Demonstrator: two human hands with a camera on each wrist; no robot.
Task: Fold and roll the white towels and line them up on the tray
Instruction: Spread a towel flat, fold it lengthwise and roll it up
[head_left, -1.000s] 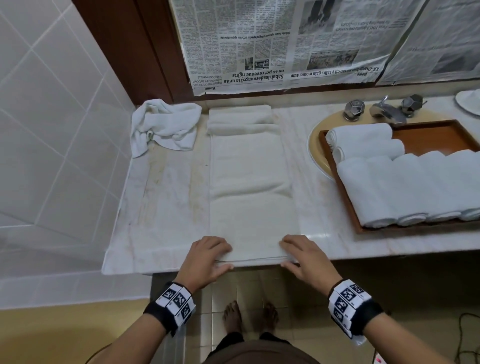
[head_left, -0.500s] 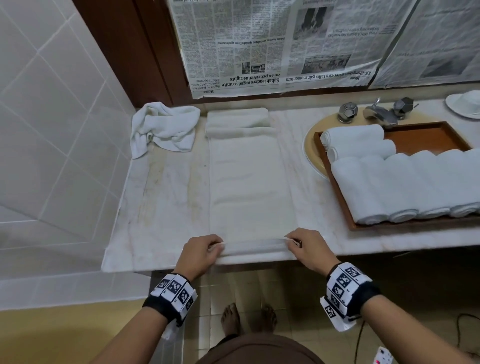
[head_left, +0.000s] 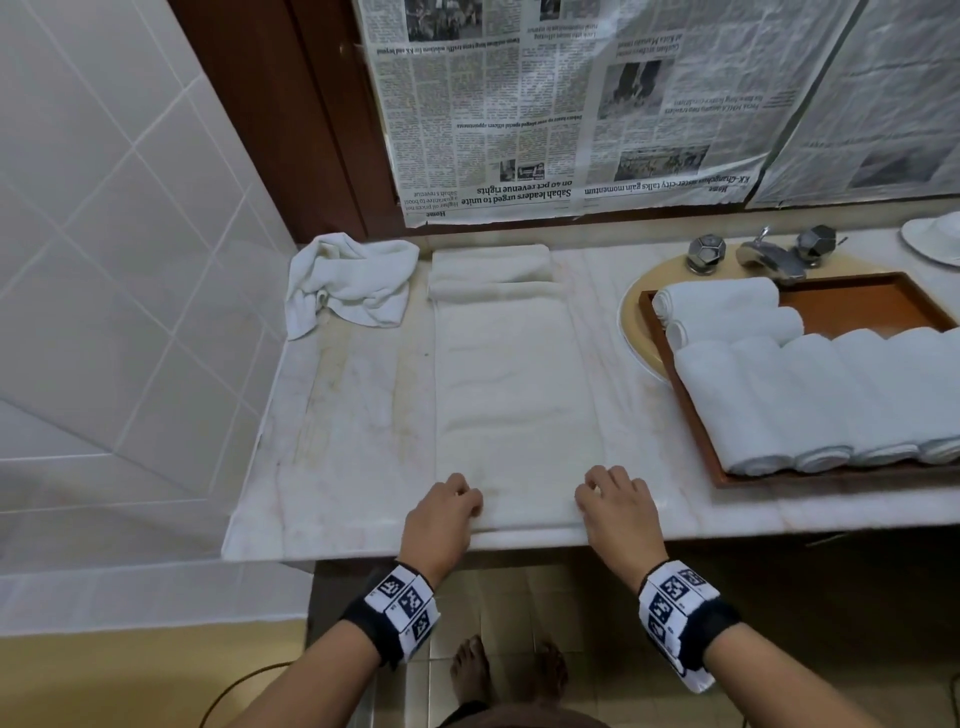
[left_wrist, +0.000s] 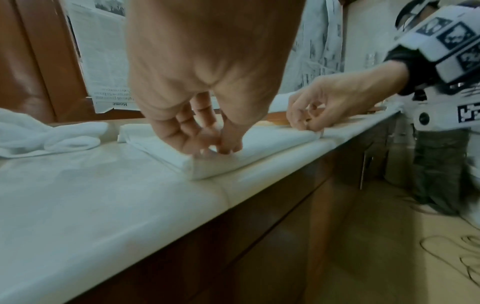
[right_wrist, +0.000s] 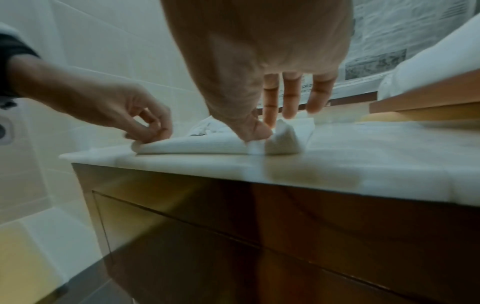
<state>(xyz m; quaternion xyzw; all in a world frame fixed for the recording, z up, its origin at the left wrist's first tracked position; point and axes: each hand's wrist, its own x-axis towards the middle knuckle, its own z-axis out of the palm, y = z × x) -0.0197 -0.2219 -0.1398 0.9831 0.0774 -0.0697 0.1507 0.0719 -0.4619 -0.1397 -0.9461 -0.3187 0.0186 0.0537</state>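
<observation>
Both hands sit at the near end of a long folded towel that lies flat on the marble counter, running from the front edge toward the wall. Left hand has its fingers curled down onto the towel's near left corner, thumb and fingertips pinching the first turned-over bit of cloth, as the left wrist view shows. Right hand does the same at the near right corner: its thumb and forefinger nip a small raised fold of towel, while the other fingers point down toward the cloth. The far end of the towel is folded back on itself into a thick band near the wall.

To the right, a wooden tray rests over the sink basin. It holds rolled towels: a row of them side by side, touching, along the front, and two more lying crosswise behind them at the tray's left end. A crumpled towel lies in the back left corner of the counter, just beside the folded one. Newspaper hangs on the wall behind, and a tap stands behind the tray.
</observation>
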